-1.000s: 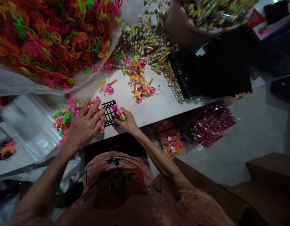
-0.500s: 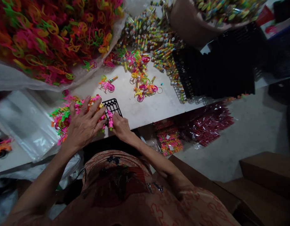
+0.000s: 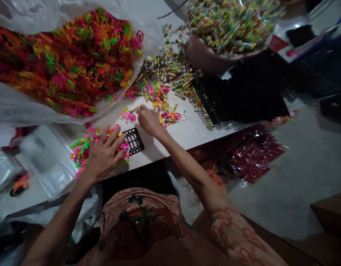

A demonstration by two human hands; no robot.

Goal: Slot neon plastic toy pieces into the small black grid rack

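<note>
My left hand (image 3: 105, 153), fingers spread, lies flat over a row of pink, green, orange and yellow plastic toy pieces (image 3: 83, 146). A black plastic grid tray (image 3: 135, 142) sticks out to the right of those pieces; the rest of it is hidden under them. Farther forward, my right hand (image 3: 150, 120) has its fingers bent together at the end of a small printed tube (image 3: 134, 109). That tube lies against a pink toy piece (image 3: 128, 116) with a ring. Whether the fingers grip it firmly is hard to see.
A big clear bag (image 3: 115, 107) of bright toy pieces fills the back left. Loose tubes (image 3: 170, 68) spread near a heaped brown tub (image 3: 203, 55). Stacked black trays (image 3: 242, 92) stand right. Clear plastic bags (image 3: 45, 159) lie left; wrapped red packs (image 3: 253, 155) sit below the table edge.
My right hand has left a pink piece by the black tray and moved forward to the small tube. My left hand stays on the pieces. The view has shifted.
</note>
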